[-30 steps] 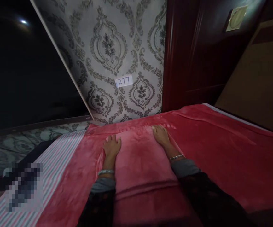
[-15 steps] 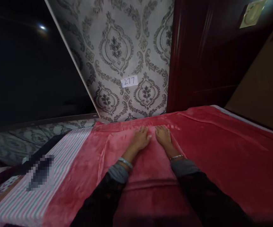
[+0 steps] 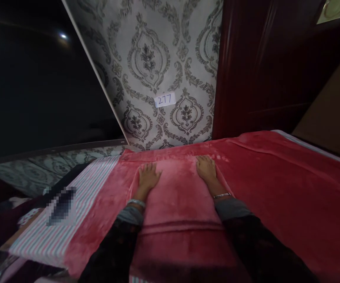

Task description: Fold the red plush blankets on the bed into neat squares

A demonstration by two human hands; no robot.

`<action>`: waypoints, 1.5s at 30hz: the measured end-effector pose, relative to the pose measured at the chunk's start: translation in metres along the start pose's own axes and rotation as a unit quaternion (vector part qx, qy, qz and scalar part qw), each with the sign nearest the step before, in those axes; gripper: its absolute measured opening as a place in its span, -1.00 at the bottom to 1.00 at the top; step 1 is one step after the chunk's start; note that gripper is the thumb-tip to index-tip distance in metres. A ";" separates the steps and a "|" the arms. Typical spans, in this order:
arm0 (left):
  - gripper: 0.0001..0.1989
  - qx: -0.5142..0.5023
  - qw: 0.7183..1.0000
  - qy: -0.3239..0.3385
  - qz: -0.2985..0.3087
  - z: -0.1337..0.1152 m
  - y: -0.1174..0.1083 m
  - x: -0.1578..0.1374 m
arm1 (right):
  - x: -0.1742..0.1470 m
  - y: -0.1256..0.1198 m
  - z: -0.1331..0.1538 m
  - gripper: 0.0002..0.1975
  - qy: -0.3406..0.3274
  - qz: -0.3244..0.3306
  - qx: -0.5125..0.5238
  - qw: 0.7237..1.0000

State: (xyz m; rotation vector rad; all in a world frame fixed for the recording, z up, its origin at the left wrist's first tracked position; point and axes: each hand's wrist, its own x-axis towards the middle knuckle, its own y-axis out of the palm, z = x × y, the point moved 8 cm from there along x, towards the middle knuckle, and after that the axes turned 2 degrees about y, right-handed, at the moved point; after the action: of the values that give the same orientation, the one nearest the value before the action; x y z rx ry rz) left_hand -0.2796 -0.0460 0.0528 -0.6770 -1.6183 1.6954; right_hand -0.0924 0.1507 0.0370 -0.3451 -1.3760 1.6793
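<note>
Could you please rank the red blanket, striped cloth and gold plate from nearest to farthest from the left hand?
1. Red blanket: under the left hand.
2. Striped cloth: to its left.
3. Gold plate: upper right, on the dark panel.

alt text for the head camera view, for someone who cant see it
A left hand and a right hand rest palm-down on a folded part of a red blanket, with a striped sheet showing at left. Behind are patterned wallpaper, a paper label reading 277, and a dark glossy panel.
</note>
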 end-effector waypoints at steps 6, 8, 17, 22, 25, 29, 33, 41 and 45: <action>-0.40 0.007 0.995 -0.087 0.040 0.068 -0.004 -0.026 | 0.002 -0.005 0.002 -0.50 0.014 0.029 0.006 0.999; -0.42 0.015 0.997 -0.074 0.029 0.057 -0.015 -0.030 | 0.000 -0.010 0.006 -0.50 0.021 0.043 0.003 0.999; -0.43 -0.053 0.987 0.151 -0.019 -0.101 -0.008 -0.080 | -0.082 -0.006 0.054 -0.47 -0.124 0.074 -0.041 0.989; -0.42 -0.051 0.988 0.147 -0.006 -0.096 0.001 -0.094 | -0.098 -0.006 0.046 -0.47 -0.127 0.073 -0.054 0.988; -0.41 -0.034 0.992 0.119 -0.003 -0.061 0.000 -0.103 | -0.099 -0.010 0.031 -0.44 -0.121 0.073 -0.064 0.988; -0.42 -0.019 0.998 0.058 -0.004 -0.005 0.002 -0.129 | -0.111 -0.019 -0.010 -0.44 -0.075 0.065 -0.089 0.991; -0.43 -0.051 0.997 0.064 0.000 0.030 0.013 -0.166 | -0.130 -0.020 -0.062 -0.43 0.013 0.078 -0.067 0.995; -0.28 -0.177 0.971 0.108 -0.119 0.055 0.032 -0.197 | -0.176 -0.026 -0.100 -0.40 0.017 -0.010 0.089 0.996; -0.28 -0.237 0.950 0.123 -0.164 0.060 0.034 -0.200 | -0.190 -0.025 -0.108 -0.28 -0.005 -0.020 0.159 0.987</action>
State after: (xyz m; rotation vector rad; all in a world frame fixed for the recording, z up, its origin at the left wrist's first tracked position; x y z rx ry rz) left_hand -0.2050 -0.2383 0.0067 -0.7588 -1.8468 0.9489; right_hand 0.0985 0.0708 -0.0379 -0.1236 -1.0905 1.8336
